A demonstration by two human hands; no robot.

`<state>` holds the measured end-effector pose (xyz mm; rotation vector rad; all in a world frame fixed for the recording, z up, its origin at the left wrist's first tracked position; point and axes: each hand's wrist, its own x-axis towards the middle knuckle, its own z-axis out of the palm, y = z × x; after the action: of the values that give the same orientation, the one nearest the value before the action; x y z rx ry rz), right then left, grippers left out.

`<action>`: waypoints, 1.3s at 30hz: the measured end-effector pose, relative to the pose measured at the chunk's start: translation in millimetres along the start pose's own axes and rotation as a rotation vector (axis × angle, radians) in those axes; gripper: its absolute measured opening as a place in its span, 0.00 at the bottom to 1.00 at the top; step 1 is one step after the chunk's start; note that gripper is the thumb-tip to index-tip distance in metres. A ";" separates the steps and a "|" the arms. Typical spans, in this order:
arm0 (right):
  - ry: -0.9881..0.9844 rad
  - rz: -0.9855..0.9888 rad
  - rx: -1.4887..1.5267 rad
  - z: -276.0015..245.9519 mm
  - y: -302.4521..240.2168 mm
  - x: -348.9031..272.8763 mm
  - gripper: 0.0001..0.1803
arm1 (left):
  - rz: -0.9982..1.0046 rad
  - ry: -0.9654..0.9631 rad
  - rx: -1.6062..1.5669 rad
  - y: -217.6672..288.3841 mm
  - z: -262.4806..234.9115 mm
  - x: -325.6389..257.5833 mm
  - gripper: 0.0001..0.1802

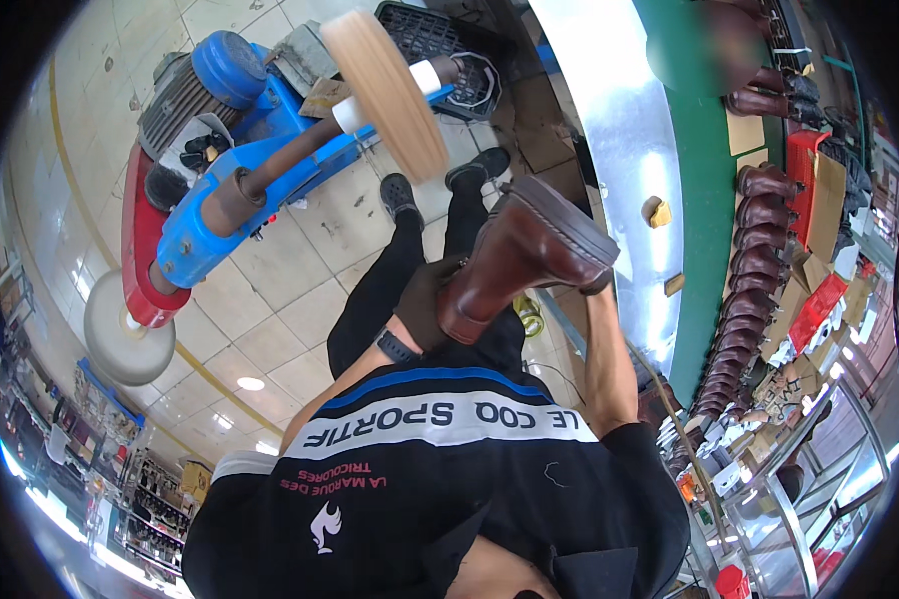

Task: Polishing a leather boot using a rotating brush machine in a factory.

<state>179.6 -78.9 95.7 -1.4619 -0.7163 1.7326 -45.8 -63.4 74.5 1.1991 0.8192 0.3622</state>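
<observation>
I hold a brown leather boot [529, 250] in front of my chest, with its dark sole turned up and to the right. My left hand [425, 299], in a dark glove with a watch on the wrist, grips the boot's shaft end. Most of my right hand [597, 286] is hidden behind the boot; it holds the heel side from below. Above the boot, a little apart from it, is a tan buffing wheel [390, 90] on the shaft of a blue polishing machine [260, 170].
A white buffing wheel [125, 329] sits on the machine's other shaft end. To the right runs a metal-edged green conveyor [704, 200] carrying a row of brown boots [749, 290], with red trays [819, 304] and cardboard. My legs stand on the tiled floor [270, 290].
</observation>
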 end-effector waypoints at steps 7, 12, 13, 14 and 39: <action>-0.188 -0.044 0.033 -40.6 47.3 -13.4 0.61 | -0.292 -0.483 -0.382 4.5 13.1 -26.9 0.21; 0.118 -0.024 -0.090 -28.9 110.9 -46.5 0.33 | -0.843 -0.516 -0.497 -19.9 -38.5 12.1 0.34; 0.221 -0.097 -0.792 -17.9 116.3 -55.4 0.16 | -0.669 -0.226 -0.597 -46.7 -37.3 20.2 0.35; 0.115 0.086 0.025 -5.6 100.5 -57.7 0.18 | -0.570 -0.124 -0.859 -64.8 -31.8 36.8 0.36; 0.285 0.258 0.226 61.2 30.9 9.2 0.18 | -0.127 0.183 -0.481 -114.4 -46.1 144.4 0.15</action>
<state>113.3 -85.9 77.5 -1.6489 -0.1817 1.6795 -1.6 21.2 -89.8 0.6697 0.8978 0.5349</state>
